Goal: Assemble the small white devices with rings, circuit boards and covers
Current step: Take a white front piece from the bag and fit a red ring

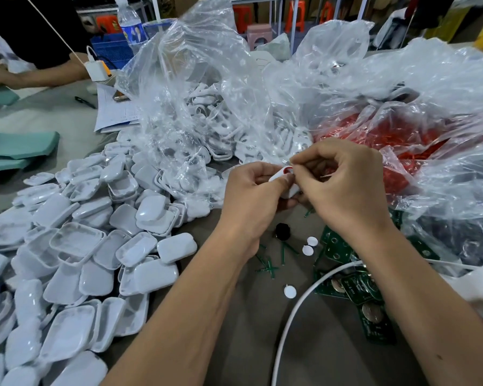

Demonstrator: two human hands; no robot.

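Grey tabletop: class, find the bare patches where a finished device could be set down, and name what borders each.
One patch lies between the forearms, bordered by the white cable and green circuit boards. Another lies far left, between green sheets and papers. Crowded: white covers left, plastic bags behind.

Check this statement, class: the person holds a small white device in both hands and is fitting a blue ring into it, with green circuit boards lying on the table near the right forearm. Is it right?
Not quite. In the head view the ring is red, not blue. The rest holds: left hand and right hand hold the small white device, and green circuit boards lie near the right forearm.
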